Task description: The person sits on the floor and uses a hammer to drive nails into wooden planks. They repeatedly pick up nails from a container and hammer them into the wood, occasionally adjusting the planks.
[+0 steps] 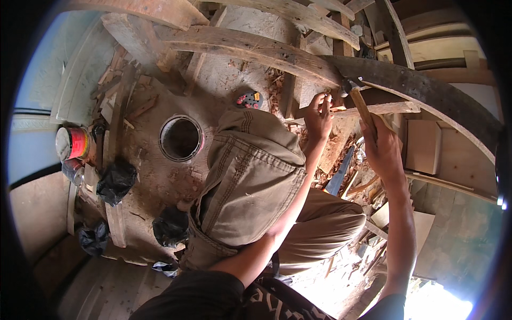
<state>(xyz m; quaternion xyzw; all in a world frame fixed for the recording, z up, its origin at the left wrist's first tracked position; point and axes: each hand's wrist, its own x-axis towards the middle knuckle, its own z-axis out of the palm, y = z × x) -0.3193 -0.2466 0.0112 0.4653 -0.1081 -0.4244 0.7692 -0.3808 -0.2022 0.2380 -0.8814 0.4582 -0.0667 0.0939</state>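
1. Khaki trousers (250, 186) are seen nearest, w/ both forearms (402, 229) stretched out past them.
2. A hammer (362, 108) is held by its wooden handle in the R hand (382, 148); that grip is closed round it.
3. The L hand (318, 118) is held up just beside the hammer's head, fingers bent; whether anything small is pinched in its grip can't be told.
4. The head is placed near where a brown curved beam (256, 50) & a darker curved beam (426, 85) meet; contact can't be confirmed.
5. Progress: both beams are already set end to end, so rough placing is judged done. Joint work is prob. under way; no finished fixing can be made out, so some is prob. left.
6. Lower down, a blue blade (340, 172) is seen among wood scraps (368, 250), untouched.
7. Off to the L, an open round can (181, 140), a red-banded can (80, 143) & a black bag (116, 182) are seen on the floor side, unused atm.
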